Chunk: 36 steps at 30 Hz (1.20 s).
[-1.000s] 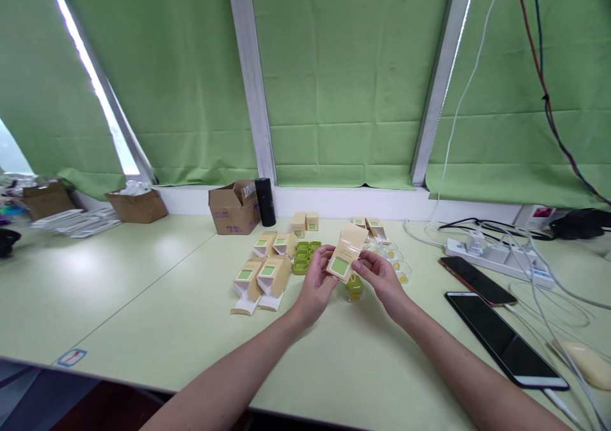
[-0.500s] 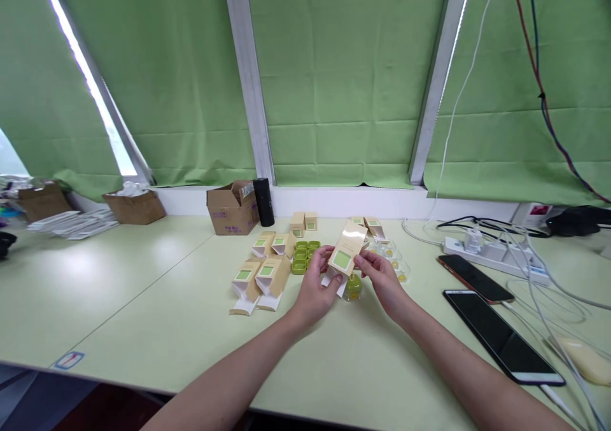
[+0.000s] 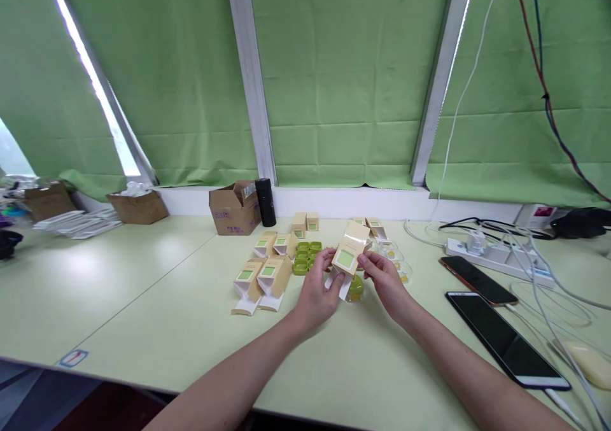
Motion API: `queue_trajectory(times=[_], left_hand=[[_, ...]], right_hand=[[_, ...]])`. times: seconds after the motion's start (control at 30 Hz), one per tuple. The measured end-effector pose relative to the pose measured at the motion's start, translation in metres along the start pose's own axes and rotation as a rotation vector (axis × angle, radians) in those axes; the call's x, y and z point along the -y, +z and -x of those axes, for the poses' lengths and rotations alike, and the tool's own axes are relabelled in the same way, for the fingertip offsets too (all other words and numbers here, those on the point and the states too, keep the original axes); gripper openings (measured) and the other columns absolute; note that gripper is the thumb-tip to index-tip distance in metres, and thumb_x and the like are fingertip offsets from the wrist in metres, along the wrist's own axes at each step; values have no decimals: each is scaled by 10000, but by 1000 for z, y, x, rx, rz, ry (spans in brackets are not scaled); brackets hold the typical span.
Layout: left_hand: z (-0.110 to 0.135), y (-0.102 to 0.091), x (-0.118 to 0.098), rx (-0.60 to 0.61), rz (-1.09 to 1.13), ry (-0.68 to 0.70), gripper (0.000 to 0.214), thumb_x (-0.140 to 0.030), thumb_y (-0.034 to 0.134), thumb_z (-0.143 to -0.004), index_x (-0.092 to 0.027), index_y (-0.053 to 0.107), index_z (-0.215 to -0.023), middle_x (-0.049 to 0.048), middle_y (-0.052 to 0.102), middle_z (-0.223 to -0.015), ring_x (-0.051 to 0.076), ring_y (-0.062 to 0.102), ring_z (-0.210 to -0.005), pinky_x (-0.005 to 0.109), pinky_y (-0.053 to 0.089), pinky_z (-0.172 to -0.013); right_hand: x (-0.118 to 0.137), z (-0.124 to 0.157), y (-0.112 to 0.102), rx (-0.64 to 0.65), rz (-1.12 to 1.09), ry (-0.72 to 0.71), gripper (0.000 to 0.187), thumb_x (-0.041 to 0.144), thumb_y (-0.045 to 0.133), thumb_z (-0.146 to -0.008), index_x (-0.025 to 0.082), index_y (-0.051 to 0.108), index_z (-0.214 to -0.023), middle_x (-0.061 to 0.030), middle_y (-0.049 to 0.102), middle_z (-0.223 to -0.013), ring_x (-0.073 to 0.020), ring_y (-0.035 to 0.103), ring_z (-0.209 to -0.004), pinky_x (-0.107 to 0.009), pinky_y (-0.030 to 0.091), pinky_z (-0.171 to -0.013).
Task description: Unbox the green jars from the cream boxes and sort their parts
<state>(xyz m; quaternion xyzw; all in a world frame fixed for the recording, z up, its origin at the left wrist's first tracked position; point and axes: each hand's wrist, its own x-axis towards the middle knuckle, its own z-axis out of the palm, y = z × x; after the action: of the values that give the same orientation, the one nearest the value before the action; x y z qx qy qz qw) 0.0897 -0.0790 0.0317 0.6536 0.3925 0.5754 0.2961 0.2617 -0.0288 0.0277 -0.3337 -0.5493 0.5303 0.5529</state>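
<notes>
Between both hands, a small cream carton [image 3: 350,251] with a green square on its face is held tilted above the table, white flaps hanging at its lower end. My left hand [image 3: 319,291] grips its left side and lower flap. Fingers of my right hand [image 3: 382,275] pinch its right edge. Just below the carton, a green piece in clear plastic [image 3: 356,288] rests on the table, partly covered. To the left stand several similar open cartons [image 3: 274,277] with flaps out. Small green square containers [image 3: 301,264] sit in rows behind my left hand.
Clear plastic shells [image 3: 403,268] lie right of the carton. More cartons [image 3: 305,222] stand farther back. A cardboard box [image 3: 233,211] and black cylinder [image 3: 265,203] are by the wall. Two phones [image 3: 506,339], cables and a power strip [image 3: 496,264] occupy the right side.
The held carton has tipped slightly, its upper part looking shorter now. Both hands keep their grip on it. The whole view has shifted slightly.
</notes>
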Motion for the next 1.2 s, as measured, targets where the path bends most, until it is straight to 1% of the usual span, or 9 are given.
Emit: queue_trajectory(times=[0.17, 0.3, 0.4, 0.5, 0.6, 0.77, 0.87, 1.03, 1.2], left_hand=[[3, -2, -1, 48, 53, 14, 477, -397, 590, -981, -227, 488, -1415, 148, 638, -1356, 316, 614, -1224, 425, 480, -997], [2, -3, 2, 2, 26, 19, 393, -395, 545, -1003, -230, 541, -1360, 121, 676, -1283, 297, 642, -1152, 424, 468, -1015], [0, -1, 5, -17, 33, -14, 373, -406, 529, -1012, -231, 536, -1341, 117, 691, -1242, 283, 661, -1106, 394, 504, -936], [-1, 1, 3, -26, 93, -79, 387, -416, 607, -973, -239, 538, -1310, 111, 700, -1210, 278, 673, -1085, 369, 529, -870], [-2, 3, -2, -36, 132, -117, 417, -367, 701, -913, -248, 540, -1278, 105, 705, -1182, 278, 665, -1113, 376, 539, -878], [-2, 2, -5, -28, 144, -122, 554, -305, 801, -818, -250, 519, -1291, 113, 692, -1215, 286, 652, -1147, 412, 534, -933], [-1, 1, -3, -6, 130, -112, 676, -327, 866, -753, -236, 501, -1316, 132, 674, -1260, 295, 642, -1157, 407, 521, -956], [-1, -2, 1, 75, 227, -127, 687, -442, 817, -817, -231, 456, -1361, 133, 693, -1240, 289, 641, -1152, 381, 505, -944], [-5, -6, 5, 80, 335, -166, 647, -546, 770, -838, -221, 489, -1322, 114, 745, -1114, 266, 695, -1005, 363, 502, -879]], right_hand=[[-1, -1, -3, -15, 8, 3, 498, 683, 795, -722, 207, 737, -858, -53, 730, -852, -189, 583, -734, -304, 398, -623], [-1, -3, -2, -18, 29, 21, 512, 704, 796, -698, 214, 713, -819, -46, 702, -805, -181, 542, -687, -303, 379, -599], [-2, -4, 0, -28, 33, 34, 539, 710, 810, -675, 208, 727, -853, -48, 709, -792, -176, 529, -657, -304, 372, -584], [-3, -4, 1, -24, 19, 50, 532, 717, 826, -646, 211, 704, -759, -39, 688, -713, -185, 544, -659, -307, 387, -588], [-4, -2, 2, 1, -3, 69, 525, 712, 832, -642, 219, 650, -641, -27, 651, -642, -190, 554, -665, -318, 436, -625], [1, 0, 2, 10, -1, 63, 533, 734, 809, -653, 210, 720, -694, -36, 670, -653, -196, 565, -666, -331, 476, -647], [6, 1, 4, -6, 19, 69, 556, 759, 800, -637, 210, 710, -642, -41, 664, -622, -202, 567, -656, -334, 484, -643], [14, 4, 7, -57, 37, 93, 600, 779, 809, -594, 188, 754, -684, -59, 703, -655, -180, 548, -614, -317, 482, -615], [16, 5, 6, -68, 27, 100, 604, 765, 821, -587, 177, 771, -717, -75, 747, -726, -180, 580, -630, -307, 490, -624]])
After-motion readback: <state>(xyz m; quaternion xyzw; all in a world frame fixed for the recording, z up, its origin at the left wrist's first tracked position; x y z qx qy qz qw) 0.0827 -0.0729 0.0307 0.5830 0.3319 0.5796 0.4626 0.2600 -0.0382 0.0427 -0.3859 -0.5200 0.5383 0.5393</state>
